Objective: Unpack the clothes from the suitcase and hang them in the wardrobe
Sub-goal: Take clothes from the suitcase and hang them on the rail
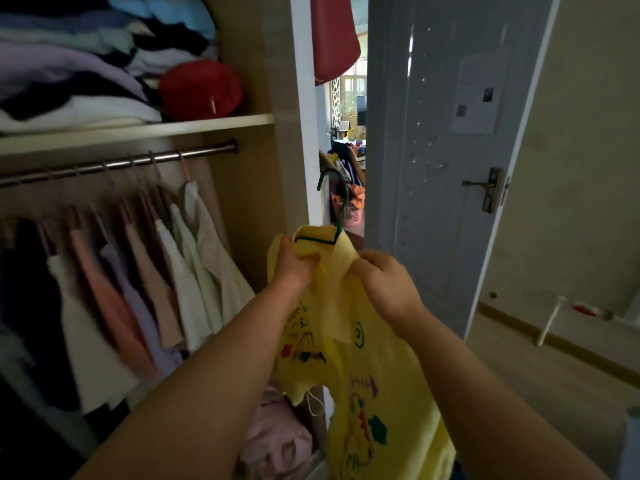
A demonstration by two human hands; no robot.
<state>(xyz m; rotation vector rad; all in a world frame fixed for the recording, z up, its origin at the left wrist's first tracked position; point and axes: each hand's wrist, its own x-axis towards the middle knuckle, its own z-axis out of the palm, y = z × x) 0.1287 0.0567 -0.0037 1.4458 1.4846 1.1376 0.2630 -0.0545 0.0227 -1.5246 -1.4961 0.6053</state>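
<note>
One yellow shirt point(381, 393), half-seated on a green hanger point(311, 240), hangs just beside the open wardrobe point(249, 188). The left hand point(294, 263) and right hand point(384, 278) each pinch its collar. Uneven shoulders could let it slide off before the hook reaches the rail point(138, 162).

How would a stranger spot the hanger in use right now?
Start at the open wardrobe and look right, before the doorway. The left hand and right hand hold a yellow shirt, hanger in its collar. It is dark green; the rail hangers are pinkish.
</note>
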